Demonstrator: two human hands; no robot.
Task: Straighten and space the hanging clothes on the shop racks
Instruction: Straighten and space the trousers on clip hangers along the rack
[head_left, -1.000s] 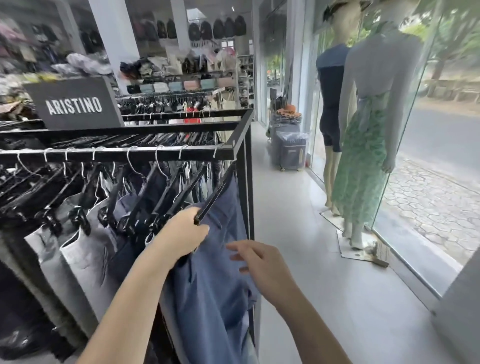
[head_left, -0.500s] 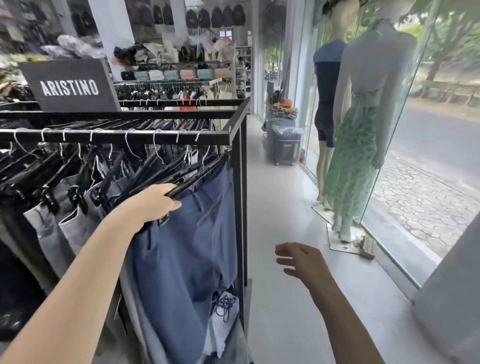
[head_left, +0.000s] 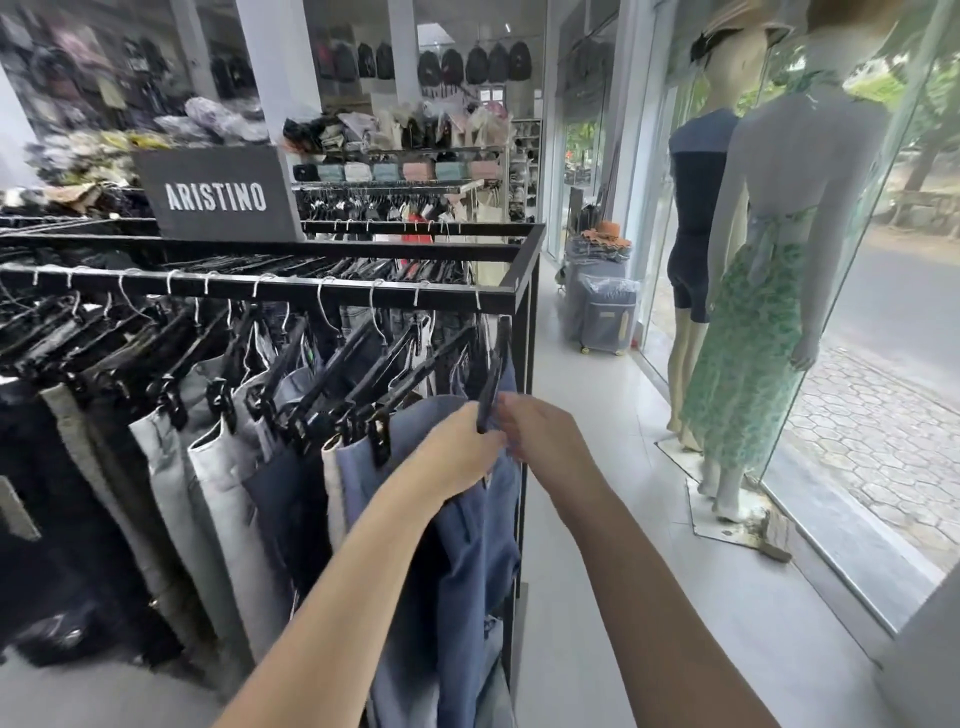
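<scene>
At the near end of the rack rail (head_left: 260, 288), seen from the head camera, the last hanger (head_left: 491, 387) is pinched at its lower clip end by the left hand (head_left: 457, 457), whose fingers are curled closed around it. The right hand (head_left: 545, 434) has been brought in from the open aisle, where it hung free half a second ago, and is now set just beside the left, touching the blue trousers (head_left: 467, 545) at the waistband; whether its fingers are actually closed on cloth or clip cannot be told, since they are hidden behind the left hand. The hanger, held slanted a moment earlier, is now seen nearly upright beside the end post (head_left: 530, 338). The neighbouring hangers (head_left: 322, 374) to the left are seen slanted but fairly evenly spread along the rail, with grey and pale trousers (head_left: 218, 493) below them.

From this it is judged that the end garment is being squared on its hanger with both hands, and that spacing at this end of the rack is nearly done. No other view is provided.
</scene>
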